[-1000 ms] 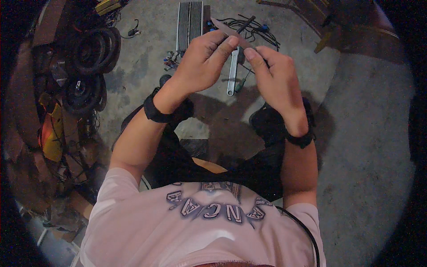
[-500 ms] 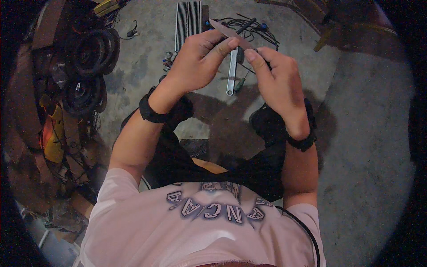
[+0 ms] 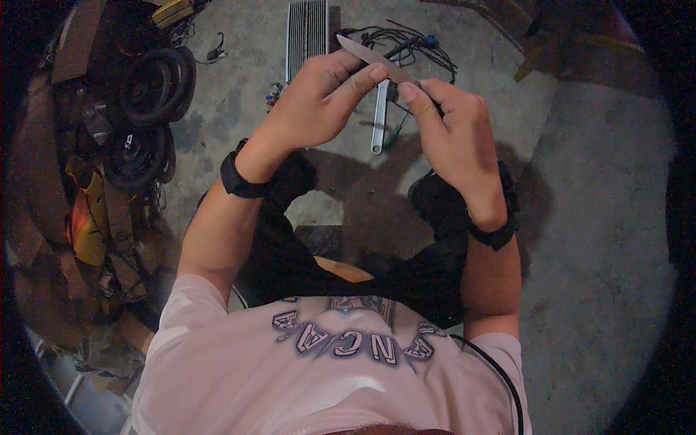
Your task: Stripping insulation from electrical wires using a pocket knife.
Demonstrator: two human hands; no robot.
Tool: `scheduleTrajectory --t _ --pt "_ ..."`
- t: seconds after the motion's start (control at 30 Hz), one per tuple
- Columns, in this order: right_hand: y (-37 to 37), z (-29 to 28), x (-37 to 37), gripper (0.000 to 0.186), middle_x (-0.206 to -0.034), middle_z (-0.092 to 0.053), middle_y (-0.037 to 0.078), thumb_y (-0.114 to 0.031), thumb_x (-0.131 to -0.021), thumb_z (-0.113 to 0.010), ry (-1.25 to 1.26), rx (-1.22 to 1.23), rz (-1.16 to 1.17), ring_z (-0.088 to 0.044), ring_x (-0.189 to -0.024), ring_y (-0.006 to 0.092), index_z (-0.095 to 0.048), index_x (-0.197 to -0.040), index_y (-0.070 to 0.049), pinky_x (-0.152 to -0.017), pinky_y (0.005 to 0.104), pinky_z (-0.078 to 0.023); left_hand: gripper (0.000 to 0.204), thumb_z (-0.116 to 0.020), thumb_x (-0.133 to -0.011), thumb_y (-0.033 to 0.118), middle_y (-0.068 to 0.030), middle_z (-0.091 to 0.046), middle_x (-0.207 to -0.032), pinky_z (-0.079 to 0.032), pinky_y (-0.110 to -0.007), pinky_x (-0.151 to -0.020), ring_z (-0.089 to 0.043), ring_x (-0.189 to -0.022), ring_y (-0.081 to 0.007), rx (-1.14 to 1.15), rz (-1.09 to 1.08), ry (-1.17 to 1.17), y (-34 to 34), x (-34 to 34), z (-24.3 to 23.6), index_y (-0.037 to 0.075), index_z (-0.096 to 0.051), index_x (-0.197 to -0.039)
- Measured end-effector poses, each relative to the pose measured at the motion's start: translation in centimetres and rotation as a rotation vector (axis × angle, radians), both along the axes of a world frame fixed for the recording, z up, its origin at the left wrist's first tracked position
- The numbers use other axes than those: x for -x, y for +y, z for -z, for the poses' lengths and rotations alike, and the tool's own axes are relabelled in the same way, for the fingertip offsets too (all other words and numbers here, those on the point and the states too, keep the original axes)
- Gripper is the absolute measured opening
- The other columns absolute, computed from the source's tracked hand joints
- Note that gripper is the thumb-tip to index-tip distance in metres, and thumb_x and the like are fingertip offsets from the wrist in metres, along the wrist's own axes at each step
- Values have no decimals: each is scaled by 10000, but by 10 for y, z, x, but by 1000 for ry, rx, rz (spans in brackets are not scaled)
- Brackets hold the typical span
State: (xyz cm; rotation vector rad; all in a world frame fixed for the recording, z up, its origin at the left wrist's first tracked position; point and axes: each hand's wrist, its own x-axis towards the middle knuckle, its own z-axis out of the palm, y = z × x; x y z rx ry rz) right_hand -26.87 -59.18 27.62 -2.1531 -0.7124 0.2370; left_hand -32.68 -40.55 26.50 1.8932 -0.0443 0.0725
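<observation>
A knife point(image 3: 362, 52) lies diagonally across a black cable-like piece point(image 3: 394, 52) at the top middle. My left hand point(image 3: 326, 101) is closed round the black piece, its thumb against it just below the blade. My right hand point(image 3: 449, 138) grips the knife by its handle, thumb near the base of the blade. Below them on the concrete floor, a steel wrench point(image 3: 378, 127) lies beside a green-handled screwdriver point(image 3: 394, 134). Behind my hands are a ribbed metal case point(image 3: 304, 25) and a tangle of black cables with blue connectors point(image 3: 431, 40).
At the left, black wheel-like rings point(image 3: 152, 83), cardboard point(image 3: 72, 43) and yellow pieces point(image 3: 90, 225) are heaped together. A frame-like object point(image 3: 529, 61) stands at the upper right. My shoes point(image 3: 290, 177) and bent legs are below my hands.
Over the last second the knife tip has moved slightly down and left. My left hand has shifted a little left, and my right hand slightly down and right. Both grips persist.
</observation>
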Motion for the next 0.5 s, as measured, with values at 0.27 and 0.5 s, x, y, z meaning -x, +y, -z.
scheduleTrajectory --t 0.27,0.5 --pt "-1 -4 1 356 -640 -568 228 -281 -896 -577 18 20 -6 -570 -630 433 -580 -699 15 -538 476 -421 271 -566 -948 263 -25 -565 -684 -369 -256 -531 -462 -603 -76 12 -36 57 -5 3 -3 3 -640 -947" --pt "0 -7 6 351 -643 -568 230 -272 -895 -582 14 -14 7 -572 -628 429 -573 -693 15 -537 482 -420 216 -602 -929 212 28 -555 -688 -365 -225 -525 -465 -627 -44 -38 -67 -35 -6 3 -3 2 -652 -923"
